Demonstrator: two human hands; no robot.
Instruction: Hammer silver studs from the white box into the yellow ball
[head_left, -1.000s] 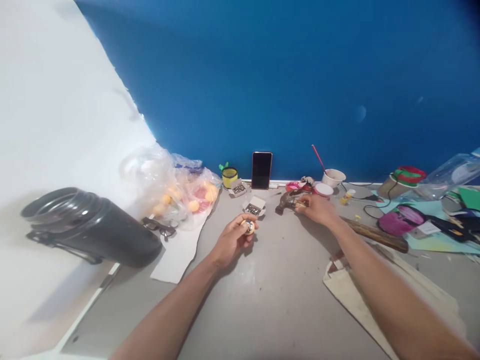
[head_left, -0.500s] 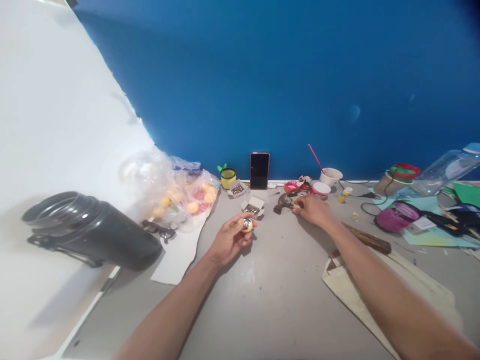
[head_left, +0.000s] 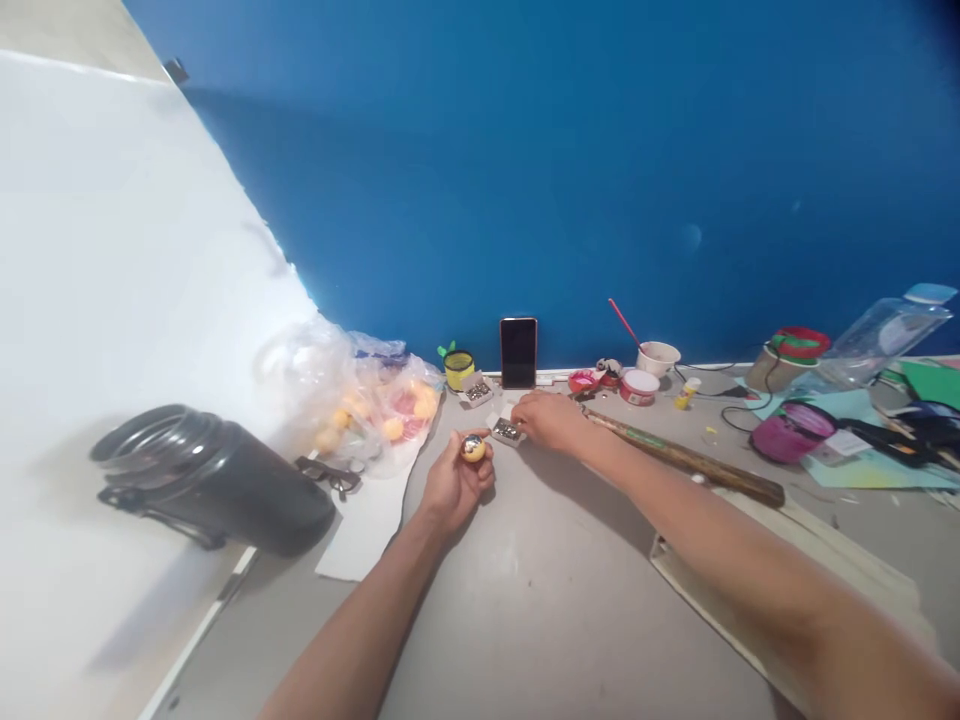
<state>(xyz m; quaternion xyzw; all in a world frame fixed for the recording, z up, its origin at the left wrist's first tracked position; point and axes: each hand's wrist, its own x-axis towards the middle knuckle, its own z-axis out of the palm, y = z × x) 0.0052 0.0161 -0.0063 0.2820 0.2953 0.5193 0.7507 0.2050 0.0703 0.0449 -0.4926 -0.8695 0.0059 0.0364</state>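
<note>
Clasping yellow ball (head_left: pixel 473 453) with left hand (head_left: pixel 454 488); right hand (head_left: pixel 551 422) at small box (head_left: pixel 504 441) toward worktop's (head_left: pixel 540 590) back edge, can't tell if pinching. Best keep ball steady, box level.

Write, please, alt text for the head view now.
A round yellow-and-silver object sits in the grip of the left hand; the right hand is at a small open box of shiny pieces. A phone stands before a blue wall.
</note>
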